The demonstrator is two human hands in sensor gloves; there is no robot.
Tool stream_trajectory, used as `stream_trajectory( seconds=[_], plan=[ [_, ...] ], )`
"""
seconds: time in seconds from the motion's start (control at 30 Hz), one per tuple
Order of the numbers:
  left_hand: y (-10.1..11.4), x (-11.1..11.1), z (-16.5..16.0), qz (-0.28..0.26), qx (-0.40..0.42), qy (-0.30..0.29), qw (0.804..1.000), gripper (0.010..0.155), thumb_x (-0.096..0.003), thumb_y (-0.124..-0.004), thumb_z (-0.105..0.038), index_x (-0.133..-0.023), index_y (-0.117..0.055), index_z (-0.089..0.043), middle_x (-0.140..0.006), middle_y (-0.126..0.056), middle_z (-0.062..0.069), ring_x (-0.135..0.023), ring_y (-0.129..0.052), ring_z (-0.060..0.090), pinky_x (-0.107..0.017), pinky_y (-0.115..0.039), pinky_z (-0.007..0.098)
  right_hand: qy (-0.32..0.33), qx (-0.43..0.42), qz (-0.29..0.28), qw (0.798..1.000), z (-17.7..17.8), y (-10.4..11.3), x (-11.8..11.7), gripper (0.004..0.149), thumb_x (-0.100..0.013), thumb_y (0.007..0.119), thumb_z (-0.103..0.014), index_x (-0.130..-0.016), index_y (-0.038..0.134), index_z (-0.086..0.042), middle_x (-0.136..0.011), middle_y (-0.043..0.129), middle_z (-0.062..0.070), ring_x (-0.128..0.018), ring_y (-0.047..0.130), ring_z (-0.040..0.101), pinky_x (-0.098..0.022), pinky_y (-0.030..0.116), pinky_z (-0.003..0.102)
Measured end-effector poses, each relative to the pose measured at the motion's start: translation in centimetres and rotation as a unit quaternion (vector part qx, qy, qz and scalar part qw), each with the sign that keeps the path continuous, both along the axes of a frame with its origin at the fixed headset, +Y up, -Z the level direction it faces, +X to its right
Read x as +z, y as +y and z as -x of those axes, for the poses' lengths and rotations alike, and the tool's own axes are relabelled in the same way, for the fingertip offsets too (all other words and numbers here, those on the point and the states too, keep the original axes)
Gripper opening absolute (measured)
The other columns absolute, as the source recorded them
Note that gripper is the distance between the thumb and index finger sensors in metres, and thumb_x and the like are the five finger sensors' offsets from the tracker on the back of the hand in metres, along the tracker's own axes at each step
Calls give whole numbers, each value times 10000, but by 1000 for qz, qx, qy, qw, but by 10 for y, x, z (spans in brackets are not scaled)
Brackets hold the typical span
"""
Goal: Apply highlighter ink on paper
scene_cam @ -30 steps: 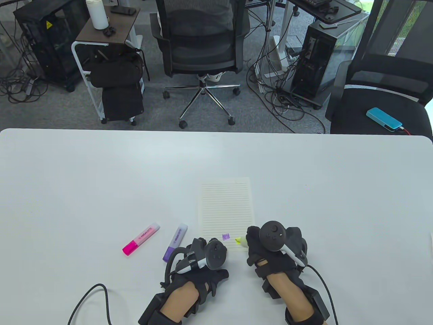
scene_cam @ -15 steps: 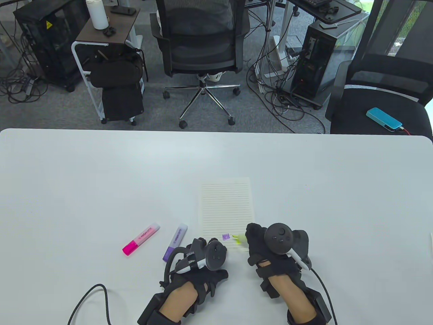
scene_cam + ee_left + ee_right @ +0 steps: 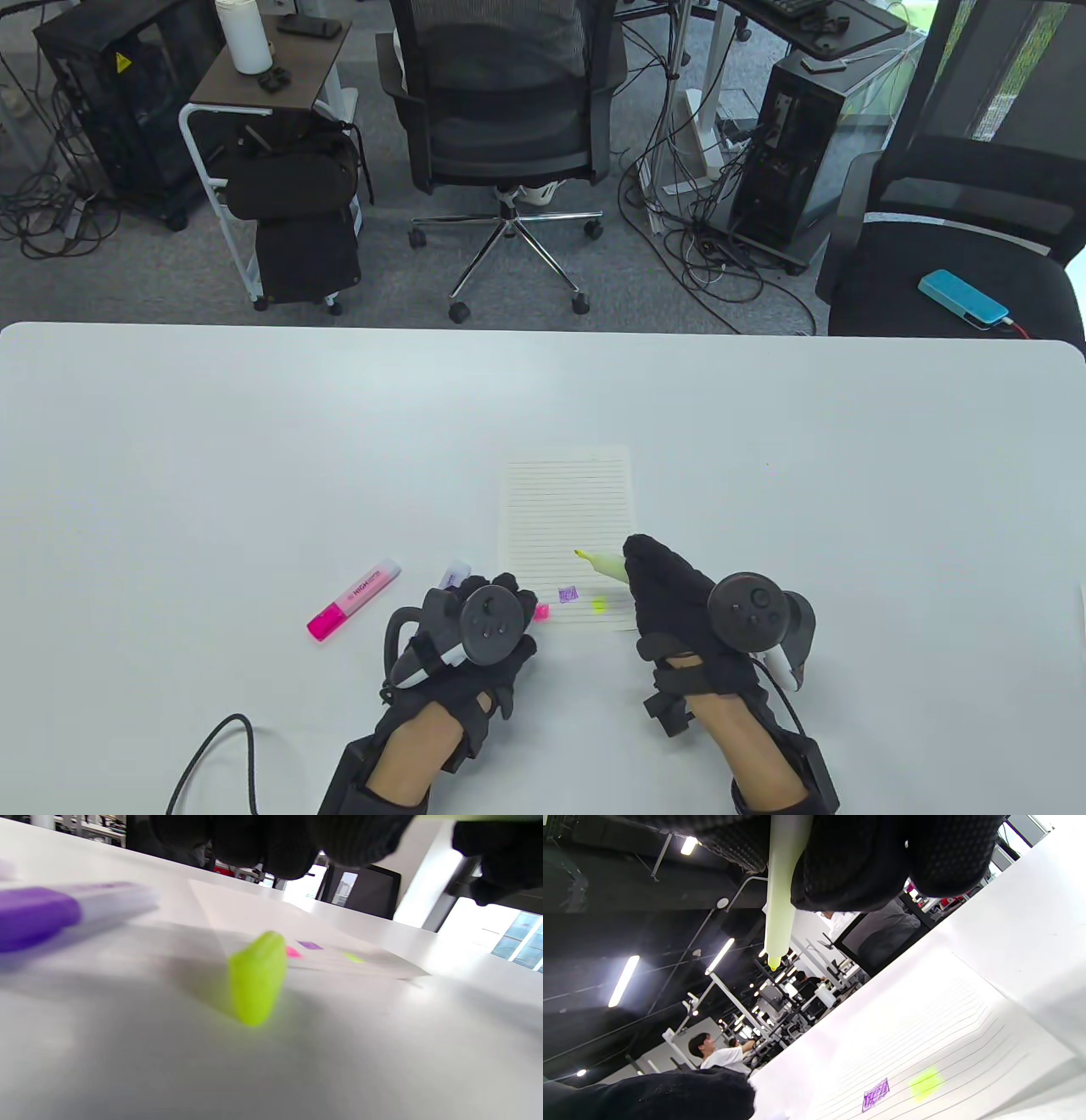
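Yellow patch is down, pen's lifted off the paper

Right hand [image 3: 670,594] has raised the yellow highlighter [image 3: 604,564] it pinches, leaving a yellow mark [image 3: 600,605] on the paper [image 3: 570,509]. Left hand [image 3: 475,628] has slid left, can't tell its grip. Purple highlighter [image 3: 38,914], pink highlighter [image 3: 355,598] and yellow cap [image 3: 256,978] lie on the worktop [image 3: 254,441], none blocking.

Beyond the white table [image 3: 254,407] the floor is grey carpet [image 3: 127,280], strewn with loose black cables [image 3: 704,255]. A black mesh office chair [image 3: 505,102] on a chrome star base faces the table. To its left stands a small white-framed cart with a dark wooden top [image 3: 271,64] (a white bottle [image 3: 243,36] sits on it), bags on its lower shelves. Black computer towers [image 3: 110,102] flank the scene. At right, a second black chair [image 3: 959,255] carries a blue device [image 3: 963,297]. Ceiling strip lights [image 3: 623,980] glow overhead.
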State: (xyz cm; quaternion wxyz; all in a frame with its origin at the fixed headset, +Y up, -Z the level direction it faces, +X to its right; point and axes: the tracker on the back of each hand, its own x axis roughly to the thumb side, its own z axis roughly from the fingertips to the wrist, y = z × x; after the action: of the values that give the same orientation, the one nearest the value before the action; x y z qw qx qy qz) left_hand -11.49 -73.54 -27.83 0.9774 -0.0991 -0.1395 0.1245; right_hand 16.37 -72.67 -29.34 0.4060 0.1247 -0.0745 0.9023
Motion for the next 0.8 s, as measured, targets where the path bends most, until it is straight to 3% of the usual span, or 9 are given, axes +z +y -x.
stream_trajectory(
  seconds=[0.1,0.23,0.4,0.57,0.7,0.8],
  plan=[
    [-1,-1,9,31,-30,25,999,590,-422,-778,-384,-980,-696,-214,-1077,-624,61,-972,-595,400,-708,-480,633,4,-2,5,1000,0,0,0,403,-653,684,-361,-1004,700,-163,-739,886,134,-442,926,272,-504,759,537],
    [-10,0,7,74,-68,45,994,690,-398,-818,-497,-986,-638,-184,-1061,-592,94,-955,-581,397,-708,-462,637,9,0,12,1000,1,0,0,403,-653,685,-359,-1002,702,-159,-737,887,137,-439,926,274,-502,759,538],
    [-17,1,-6,74,-106,49,990,743,-378,-813,-580,-974,-629,-176,-1051,-584,97,-952,-572,393,-708,-453,639,12,3,16,1000,2,-1,0,403,-653,686,-359,-1003,702,-160,-735,888,138,-438,926,275,-500,760,539],
    [-27,0,-18,77,-153,43,984,637,-384,-831,-542,-905,-730,-189,-1044,-582,85,-953,-568,382,-713,-447,636,19,7,22,1000,5,-2,0,402,-652,686,-359,-1002,703,-161,-736,888,138,-438,927,275,-501,760,539],
    [-28,-2,-22,63,-154,35,985,577,-385,-836,-509,-854,-770,-179,-1031,-601,69,-944,-588,368,-710,-464,627,48,7,29,998,8,-4,-2,405,-651,688,-361,-1004,703,-163,-738,889,136,-442,927,274,-505,760,539],
    [-19,-2,-14,41,-98,34,994,568,-382,-839,-503,-848,-777,-184,-1031,-611,66,-941,-601,366,-708,-477,624,91,9,26,996,12,-4,-4,404,-647,694,-360,-1002,708,-168,-742,888,136,-447,927,277,-510,759,542]
  ],
)
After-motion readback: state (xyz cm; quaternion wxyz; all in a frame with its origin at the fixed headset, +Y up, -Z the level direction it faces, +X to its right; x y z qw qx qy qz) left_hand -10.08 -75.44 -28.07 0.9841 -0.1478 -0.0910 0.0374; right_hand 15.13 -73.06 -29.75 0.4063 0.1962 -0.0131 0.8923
